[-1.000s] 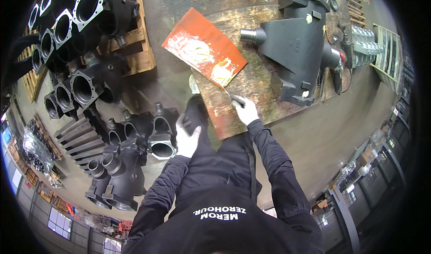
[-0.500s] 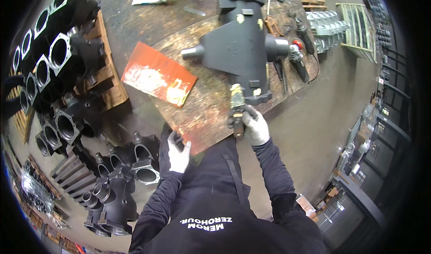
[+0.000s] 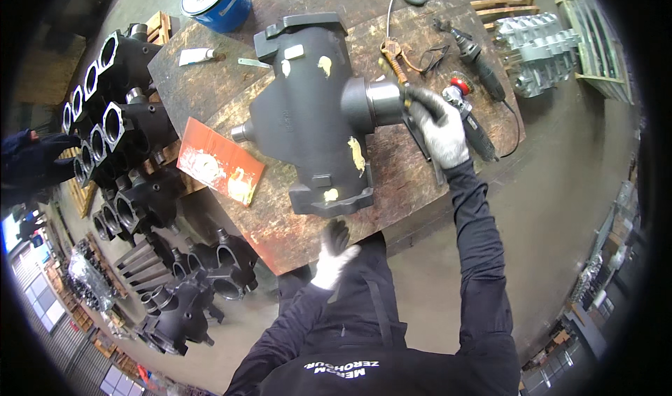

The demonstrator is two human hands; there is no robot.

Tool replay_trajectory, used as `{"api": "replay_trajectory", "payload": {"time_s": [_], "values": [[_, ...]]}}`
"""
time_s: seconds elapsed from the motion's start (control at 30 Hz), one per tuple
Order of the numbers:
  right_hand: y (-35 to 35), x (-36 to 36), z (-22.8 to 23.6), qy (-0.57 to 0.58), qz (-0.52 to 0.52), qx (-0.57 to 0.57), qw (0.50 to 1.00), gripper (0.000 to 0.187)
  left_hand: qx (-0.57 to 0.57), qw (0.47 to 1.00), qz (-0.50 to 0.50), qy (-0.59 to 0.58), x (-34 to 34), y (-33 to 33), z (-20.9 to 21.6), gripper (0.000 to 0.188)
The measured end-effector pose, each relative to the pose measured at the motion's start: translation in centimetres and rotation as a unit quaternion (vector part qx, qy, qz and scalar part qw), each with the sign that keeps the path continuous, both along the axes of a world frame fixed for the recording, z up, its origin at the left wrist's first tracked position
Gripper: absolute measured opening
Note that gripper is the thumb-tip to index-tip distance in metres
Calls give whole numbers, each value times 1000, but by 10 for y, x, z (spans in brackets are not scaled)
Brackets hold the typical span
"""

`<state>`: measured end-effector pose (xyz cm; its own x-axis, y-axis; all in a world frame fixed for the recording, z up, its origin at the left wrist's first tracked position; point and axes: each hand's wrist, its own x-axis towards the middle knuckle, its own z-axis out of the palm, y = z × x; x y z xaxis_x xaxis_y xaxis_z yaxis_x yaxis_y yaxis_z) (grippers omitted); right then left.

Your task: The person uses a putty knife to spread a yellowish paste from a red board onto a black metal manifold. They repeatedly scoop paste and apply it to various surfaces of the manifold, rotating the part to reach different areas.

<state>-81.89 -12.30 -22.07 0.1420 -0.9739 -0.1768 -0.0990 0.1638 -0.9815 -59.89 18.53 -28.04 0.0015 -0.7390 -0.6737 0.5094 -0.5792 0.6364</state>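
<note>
A large black cast housing (image 3: 308, 116) lies on the worktable, with bare metal shaft ends on both sides and pale yellow filler patches on its face. My right hand (image 3: 442, 128), in a white glove with dark fingers, is beside the housing's right shaft end (image 3: 383, 103). Its fingers are curled round a putty knife, mostly hidden and blurred. My left hand (image 3: 334, 257), gloved alike, hovers at the table's near edge below the housing, fingers stretched out and holding nothing. Left of the housing lies an orange-red sheet (image 3: 221, 161) smeared with white and yellow paste.
A blue tin (image 3: 218, 4), a white tube (image 3: 197, 56) and a metal strip (image 3: 253, 63) lie on the far table. Corded power tools (image 3: 479, 63) are at right. Black castings (image 3: 115, 126) stand on pallets at left, where a person's dark sleeve (image 3: 42, 151) shows.
My right hand has gone from the housing's near end up to its right shaft. My left hand has shifted right, nearer the housing. A filler patch now shows on the housing's lower right.
</note>
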Motion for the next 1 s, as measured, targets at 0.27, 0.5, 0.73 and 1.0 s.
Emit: {"api": "replay_trajectory", "payload": {"time_s": [0.27,0.5,0.73,1.0], "values": [[-40,-26,-47,-56,-91,155,982,42,75,984,163,-22,-79,-49,1,83],[-40,-30,-91,-116,-157,178,964,24,50,983,167,-50,-84,-77,8,79],[-71,-8,-136,-340,-113,250,900,39,54,961,264,-60,-106,-101,-5,40],[-74,12,-147,-211,-162,258,929,31,96,913,370,-141,-125,-121,-35,30]]}}
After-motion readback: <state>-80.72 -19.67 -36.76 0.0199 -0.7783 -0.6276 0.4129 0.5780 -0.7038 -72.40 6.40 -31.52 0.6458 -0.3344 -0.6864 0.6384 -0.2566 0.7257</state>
